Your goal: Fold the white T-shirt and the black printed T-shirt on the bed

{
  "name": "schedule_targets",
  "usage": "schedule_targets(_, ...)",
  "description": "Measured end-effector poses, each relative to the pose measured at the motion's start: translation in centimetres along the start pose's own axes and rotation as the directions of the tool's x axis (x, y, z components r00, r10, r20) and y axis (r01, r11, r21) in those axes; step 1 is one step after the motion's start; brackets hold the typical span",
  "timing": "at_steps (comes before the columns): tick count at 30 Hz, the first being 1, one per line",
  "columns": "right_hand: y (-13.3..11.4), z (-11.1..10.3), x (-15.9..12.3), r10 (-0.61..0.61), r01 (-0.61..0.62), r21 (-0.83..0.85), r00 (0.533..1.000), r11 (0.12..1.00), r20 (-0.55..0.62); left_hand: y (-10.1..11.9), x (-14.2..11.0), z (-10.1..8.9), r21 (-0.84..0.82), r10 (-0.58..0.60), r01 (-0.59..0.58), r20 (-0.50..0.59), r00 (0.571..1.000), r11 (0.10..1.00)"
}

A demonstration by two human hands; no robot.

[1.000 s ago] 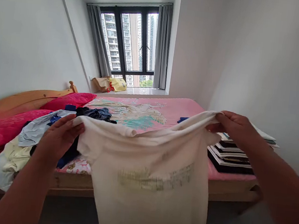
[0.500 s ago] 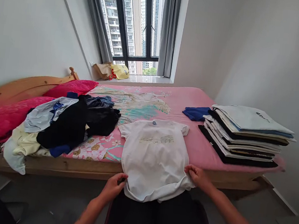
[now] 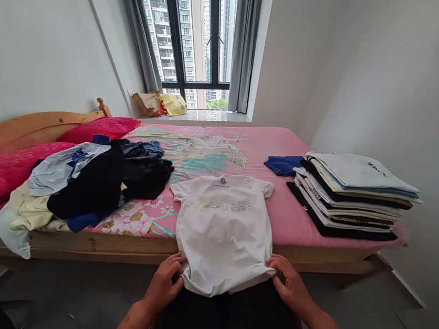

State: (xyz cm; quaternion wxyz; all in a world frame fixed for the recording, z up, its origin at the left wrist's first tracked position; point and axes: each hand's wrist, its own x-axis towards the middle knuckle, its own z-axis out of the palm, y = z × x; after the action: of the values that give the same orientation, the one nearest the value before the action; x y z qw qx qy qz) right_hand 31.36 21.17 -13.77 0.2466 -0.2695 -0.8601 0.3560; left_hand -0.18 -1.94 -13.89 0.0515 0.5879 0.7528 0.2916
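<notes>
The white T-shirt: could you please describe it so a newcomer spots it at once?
On the pink-sheeted bed below the window, look between the jumbled pile and the folded stack. There, at the near edge, lies the white T-shirt, lower corners at the left hand and right hand. Unlike both neighbours, it is spread out, its chest print showing.

A white shirt [image 3: 228, 229] lies on the bed [image 3: 292, 252], collar toward the window [image 3: 186, 39], its hem over the near edge. The left hand [image 3: 166, 280] pinches the hem's left corner, the right hand [image 3: 288, 286] its right. Left of the shirt sits a jumbled heap of clothes [image 3: 90, 187], with red pillows [image 3: 100, 130] beyond. Right of the shirt stands a folded stack [image 3: 354, 201], with a blue garment [image 3: 283, 165] just beside it. A yellow bag [image 3: 173, 105] rests past the bed, by the window.
</notes>
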Motion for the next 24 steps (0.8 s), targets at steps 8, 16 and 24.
schedule_targets(8,-1.0,-0.9,-4.1,0.243,-0.278,-0.051,0.905,0.959,-0.349,3.1,-4.4,-1.5,-0.098,-0.035,0.02,-0.152,0.988,0.995)
schedule_targets(16,-0.6,-2.1,-3.8,0.199,-0.246,-0.13,0.934,0.96,-0.298,3.5,-6.3,-1.4,-0.187,-0.501,0.475,-0.124,0.857,0.86)
schedule_targets(24,-2.1,-0.5,-4.2,0.265,-0.262,-0.046,0.962,0.964,0.07,5.5,-4.9,-4.0,-0.605,-0.709,0.416,-0.393,0.585,0.679)
